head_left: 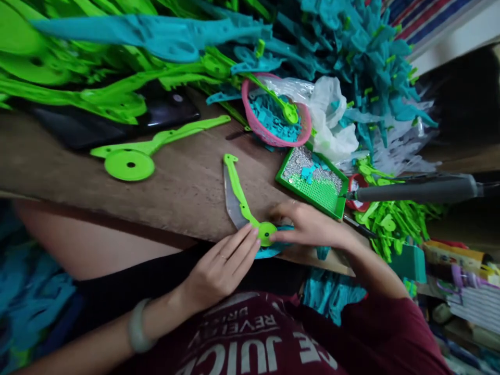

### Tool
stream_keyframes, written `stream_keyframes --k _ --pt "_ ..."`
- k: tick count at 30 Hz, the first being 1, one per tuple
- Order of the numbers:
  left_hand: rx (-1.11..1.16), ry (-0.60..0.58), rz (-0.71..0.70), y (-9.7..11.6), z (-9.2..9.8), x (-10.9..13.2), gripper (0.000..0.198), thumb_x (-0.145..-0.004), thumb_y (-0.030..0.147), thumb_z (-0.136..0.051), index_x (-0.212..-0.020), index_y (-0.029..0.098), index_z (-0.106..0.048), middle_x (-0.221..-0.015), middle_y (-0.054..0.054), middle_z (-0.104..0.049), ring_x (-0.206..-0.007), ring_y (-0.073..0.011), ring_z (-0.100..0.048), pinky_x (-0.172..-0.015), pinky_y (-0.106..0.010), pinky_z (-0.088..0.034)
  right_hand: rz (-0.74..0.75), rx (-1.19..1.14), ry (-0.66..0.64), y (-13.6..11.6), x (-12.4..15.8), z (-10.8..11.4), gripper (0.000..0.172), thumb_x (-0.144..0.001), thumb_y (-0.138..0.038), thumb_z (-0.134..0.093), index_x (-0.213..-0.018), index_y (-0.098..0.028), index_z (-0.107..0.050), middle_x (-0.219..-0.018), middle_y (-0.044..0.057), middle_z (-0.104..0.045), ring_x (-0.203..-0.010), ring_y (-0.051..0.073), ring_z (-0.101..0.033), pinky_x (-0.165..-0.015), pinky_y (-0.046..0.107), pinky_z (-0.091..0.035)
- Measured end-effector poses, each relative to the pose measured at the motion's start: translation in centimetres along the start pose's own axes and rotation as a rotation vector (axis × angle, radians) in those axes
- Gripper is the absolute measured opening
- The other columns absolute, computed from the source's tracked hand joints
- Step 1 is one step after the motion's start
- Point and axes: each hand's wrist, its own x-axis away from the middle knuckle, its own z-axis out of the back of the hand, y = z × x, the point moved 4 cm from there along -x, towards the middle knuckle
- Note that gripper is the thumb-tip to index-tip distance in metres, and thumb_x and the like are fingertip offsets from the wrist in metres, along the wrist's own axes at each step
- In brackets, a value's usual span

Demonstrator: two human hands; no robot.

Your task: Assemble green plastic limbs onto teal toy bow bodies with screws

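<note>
Here, the disc-ended green plastic arm [242, 200] lay under joined fingertips of the left hand [219, 263], grip unclear, beside the right hand [312, 224], its thumb and forefinger apart.

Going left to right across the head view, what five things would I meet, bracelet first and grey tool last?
Bracelet, left hand, green disc between the hands, right hand, grey tool.

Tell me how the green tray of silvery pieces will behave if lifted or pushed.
The green tray will probably slide flat rather than tip, being broad and low. It may feel heavy for its size, since the many small silvery pieces look metallic. Tilted, it would likely spill, as those pieces look loose and its walls shallow.
</note>
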Motion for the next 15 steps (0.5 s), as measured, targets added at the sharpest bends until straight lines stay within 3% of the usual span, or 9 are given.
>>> stream_keyframes --k 4,9,12,15 --pt "0.059 0.039 0.057 0.1 -0.7 0.8 0.027 -0.092 0.006 -0.062 -0.119 0.005 -0.068 -0.121 -0.019 -0.072 -0.126 -0.0351 -0.063 -0.096 -0.041 -0.057 -0.111 -0.166 -0.088 2.0 0.3 -2.9 0.048 -0.083 -0.044 -0.078 -0.117 -0.014 -0.063 -0.105 0.008 -0.070 -0.090 0.019 -0.063 -0.079 0.030 -0.047" --pt "0.071 0.133 0.171 1.1 -0.8 1.3 0.040 -0.080 0.003 -0.075 -0.118 0.015 -0.068 -0.128 -0.013 -0.065 -0.127 -0.0283 -0.061 -0.104 -0.036 -0.056 0.028 -0.162 -0.185 1.9 -0.4 -2.3 0.040 -0.084 -0.046 -0.076 -0.104 -0.013 -0.068 -0.104 0.009 -0.067 -0.091 0.019 -0.061 -0.077 0.028 -0.044" --pt "0.245 0.228 0.463 0.6 -0.6 1.7 0.063 -0.078 0.011 -0.077 -0.135 0.027 -0.055 -0.147 -0.012 -0.049 -0.133 -0.0283 -0.055 -0.104 -0.044 -0.057 0.047 -0.143 -0.189 2.1 -0.2 -1.9 0.035 -0.088 -0.047 -0.072 -0.101 -0.014 -0.067 -0.093 0.006 -0.068 -0.082 0.017 -0.058 -0.070 0.026 -0.038" --pt "0.616 0.263 0.816 -1.2 -0.4 1.5 0.071 -0.085 0.023 -0.072 -0.147 0.031 -0.039 -0.153 -0.013 -0.043 -0.133 -0.0266 -0.056 -0.100 -0.045 -0.059 0.089 -0.109 -0.196 2.4 -0.2 -1.9 0.034 -0.089 -0.049 -0.070 -0.096 -0.015 -0.066 -0.081 0.003 -0.065 -0.071 0.014 -0.051 -0.063 0.026 -0.031"
